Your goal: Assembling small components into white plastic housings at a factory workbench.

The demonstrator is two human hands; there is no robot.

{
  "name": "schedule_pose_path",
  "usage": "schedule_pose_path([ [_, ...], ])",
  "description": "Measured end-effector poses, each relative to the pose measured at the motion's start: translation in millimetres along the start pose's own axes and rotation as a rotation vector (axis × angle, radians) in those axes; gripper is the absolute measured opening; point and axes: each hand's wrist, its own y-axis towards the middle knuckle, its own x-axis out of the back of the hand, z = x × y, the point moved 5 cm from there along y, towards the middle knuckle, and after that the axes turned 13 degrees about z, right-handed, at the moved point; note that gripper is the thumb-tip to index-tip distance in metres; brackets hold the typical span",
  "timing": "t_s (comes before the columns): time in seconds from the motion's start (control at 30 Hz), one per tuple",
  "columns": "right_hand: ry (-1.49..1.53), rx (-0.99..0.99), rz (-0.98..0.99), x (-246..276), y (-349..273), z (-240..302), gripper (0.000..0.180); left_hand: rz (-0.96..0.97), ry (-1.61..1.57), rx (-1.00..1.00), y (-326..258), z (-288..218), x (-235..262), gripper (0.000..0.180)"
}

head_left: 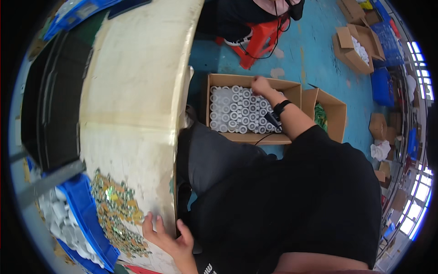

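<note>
My left hand (pixel 169 239) lies at the edge of the cream-coloured table (pixel 132 98), fingers spread. Beside its fingertips is a scattered heap of small green and yellow pieces (pixel 116 214) that look like circuit boards. My right hand (pixel 261 86) reaches over a cardboard box (pixel 244 137), its fingers curled; what they hold, if anything, is hidden. Rows of round white plastic parts (pixel 245 111) with ringed tops fill this box. A black object (pixel 273 120) with a cable lies on the parts, below my right wrist.
A second carton (pixel 335 112) with green material adjoins the box. A blue bin (pixel 84 210) of white parts stands by the table. Beyond the box, a person sits on a red stool (pixel 260 43). Cartons (pixel 353 50) and blue crates (pixel 382 86) line the right side.
</note>
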Motion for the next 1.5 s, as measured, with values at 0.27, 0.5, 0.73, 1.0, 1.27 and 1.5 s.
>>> schedule_pose_path([
  [0.27, -0.152, -0.280, 0.160, -149.4, 100.9, -90.5, 0.086, 0.156, 0.085, 0.035, 29.7, 4.4, -29.2, 0.052],
  [0.5, -0.027, -0.352, 0.078, -256.5, 98.2, -1.4, 0.094, 0.009, 0.293, 0.112, 48.3, -8.5, -14.0, 0.033],
  [0.73, -0.335, -0.428, -0.206, -209.3, 152.5, -87.2, 0.095, 0.015, 0.143, 0.103, 63.9, 13.1, -56.2, 0.033],
  [1.0, 0.173, -0.415, -0.136, -213.2, 147.2, -83.1, 0.077, 0.054, 0.177, 0.203, 45.3, 19.5, -57.5, 0.034],
  [1.27, 0.171, -0.141, 0.045, -228.9, 147.6, -75.7, 0.079, 0.092, 0.147, 0.243, 36.2, 13.0, -60.4, 0.035],
  [1.5, -0.027, -0.115, 0.010, -237.0, 151.9, -46.2, 0.086, 0.106, 0.092, 0.214, 39.4, 15.6, -71.0, 0.036],
])
